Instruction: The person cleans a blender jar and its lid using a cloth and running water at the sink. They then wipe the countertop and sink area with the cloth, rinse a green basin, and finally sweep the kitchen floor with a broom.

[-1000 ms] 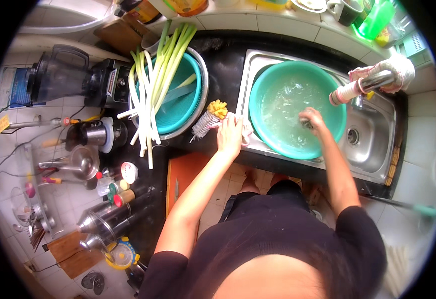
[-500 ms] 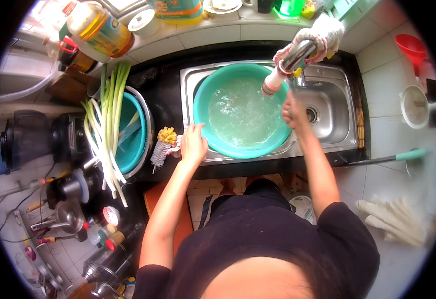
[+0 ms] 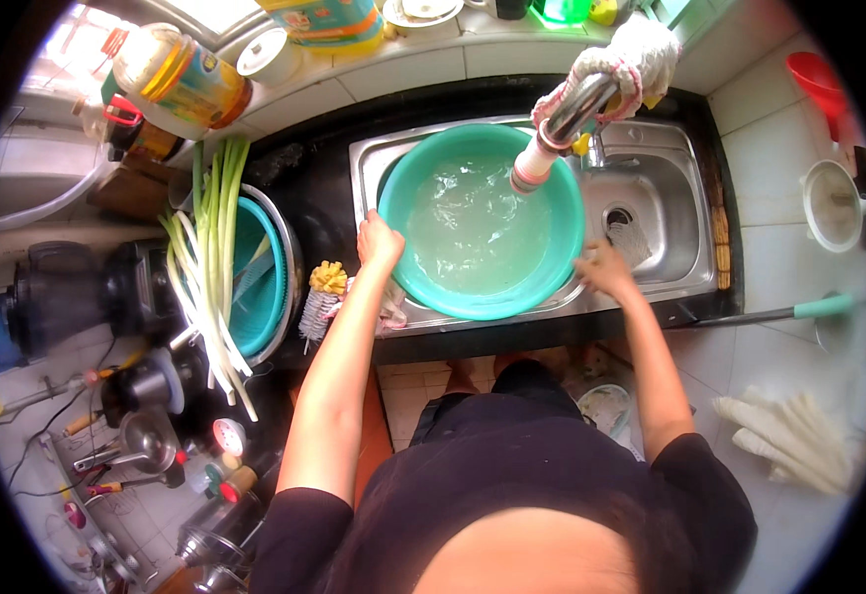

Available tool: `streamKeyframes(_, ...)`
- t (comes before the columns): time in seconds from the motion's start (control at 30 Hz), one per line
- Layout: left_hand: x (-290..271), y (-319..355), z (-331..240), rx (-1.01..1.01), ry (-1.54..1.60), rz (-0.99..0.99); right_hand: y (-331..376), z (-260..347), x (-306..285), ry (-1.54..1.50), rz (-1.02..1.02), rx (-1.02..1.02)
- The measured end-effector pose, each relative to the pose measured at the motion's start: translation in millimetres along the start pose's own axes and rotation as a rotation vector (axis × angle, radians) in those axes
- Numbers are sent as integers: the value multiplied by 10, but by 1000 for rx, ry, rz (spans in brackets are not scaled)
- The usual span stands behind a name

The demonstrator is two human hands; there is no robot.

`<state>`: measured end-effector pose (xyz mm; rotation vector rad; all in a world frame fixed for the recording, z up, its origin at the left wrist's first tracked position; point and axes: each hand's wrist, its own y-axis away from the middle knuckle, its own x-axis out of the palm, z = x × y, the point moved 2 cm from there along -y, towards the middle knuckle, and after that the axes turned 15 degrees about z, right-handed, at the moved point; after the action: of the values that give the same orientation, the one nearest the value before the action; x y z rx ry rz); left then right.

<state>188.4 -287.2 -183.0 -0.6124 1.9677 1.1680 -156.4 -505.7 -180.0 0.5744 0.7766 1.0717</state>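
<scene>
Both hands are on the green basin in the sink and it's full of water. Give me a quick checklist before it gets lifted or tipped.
1. Left hand on the rim of the green basin: ok, at its left edge.
2. Right hand on rim: ok, at the lower right edge.
3. Water level: not ok for a fast lift, basin is well filled.
4. Faucet clear of basin: not ok, spout hangs over the rim.
5. Faucet off: cannot tell.
6. Sink drain open for pouring: cannot tell, partly covered.
</scene>
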Motion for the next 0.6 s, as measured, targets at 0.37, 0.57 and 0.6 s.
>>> streamKeyframes(0.37, -429, 161, -208, 107, 328, -140, -366, -82, 540, -370, -61, -87)
streamKeyframes(0.57, -864, 481, -691, 219, 419, -151, -703, -87, 777, -676, 173, -33)
streamKeyframes(0.6, -923, 553, -819, 235, 423, -145, -783, -127, 806, -708, 199, -29)
